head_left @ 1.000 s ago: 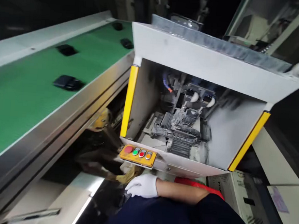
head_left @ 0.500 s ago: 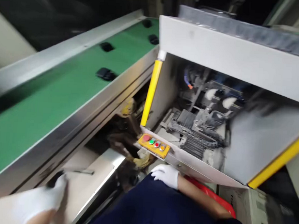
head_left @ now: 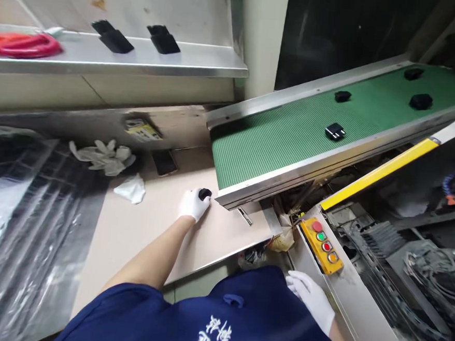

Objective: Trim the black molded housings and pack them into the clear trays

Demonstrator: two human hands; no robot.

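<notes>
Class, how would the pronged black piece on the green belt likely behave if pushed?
The pronged black piece looks stiff, given its straight prongs. Its blocky body would probably slide rather than roll, though the ribbed green belt may resist.

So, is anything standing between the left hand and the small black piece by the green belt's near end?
Nothing visible: the left hand has the black piece in its grip. The metal frame of the green belt stands close by, to the right in the picture, not between them.
</notes>
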